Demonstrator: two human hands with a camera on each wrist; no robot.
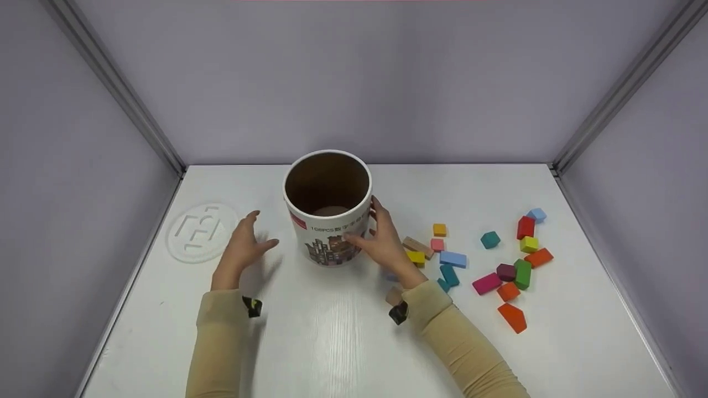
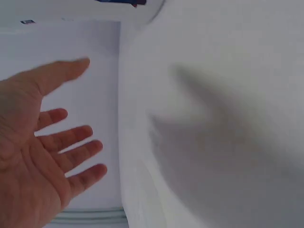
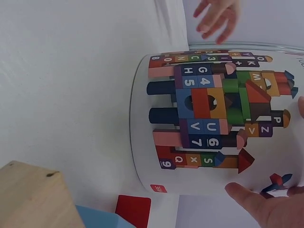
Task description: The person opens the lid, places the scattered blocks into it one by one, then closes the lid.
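A tall white cardboard tub with printed pictures of building blocks stands on the white table, its top uncovered. Its brown inside looks bare as far down as I can see. My right hand grips the tub's right side, thumb on the front and fingers round the edge; the right wrist view shows the thumb against the printed wall. Off to the tub's left, my left hand is held in the air with thumb and fingers spread. In the left wrist view, that hand's palm is bare.
Several coloured wooden blocks lie scattered at the right, among them a blue block, a green block and an orange block. A round translucent lid lies at the left. Pale walls enclose the table's back and sides.
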